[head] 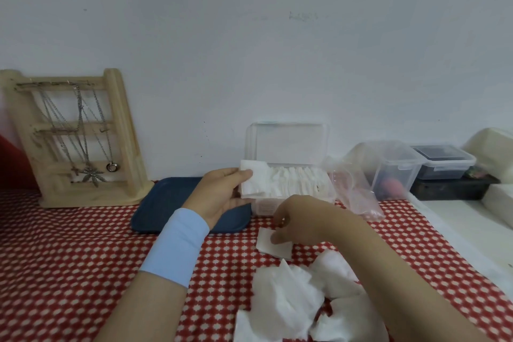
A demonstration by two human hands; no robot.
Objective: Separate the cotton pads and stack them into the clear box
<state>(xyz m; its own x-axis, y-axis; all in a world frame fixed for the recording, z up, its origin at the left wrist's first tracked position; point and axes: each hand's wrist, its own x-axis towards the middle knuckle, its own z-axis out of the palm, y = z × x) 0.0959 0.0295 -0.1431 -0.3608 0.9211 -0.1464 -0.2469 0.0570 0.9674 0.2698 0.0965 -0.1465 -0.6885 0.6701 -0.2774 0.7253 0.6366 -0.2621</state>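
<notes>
Basically mid-stack: gripping one cotton pad at the left end of the clear box with the left hand, pinching a second pad against the table with the right hand. Next, probably slotting the first in beside the packed row, then back to the loose pile.

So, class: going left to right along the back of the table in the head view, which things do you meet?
wooden jewellery stand → blue tray → clear box → plastic bag → clear tub → dark-lidded container
</notes>
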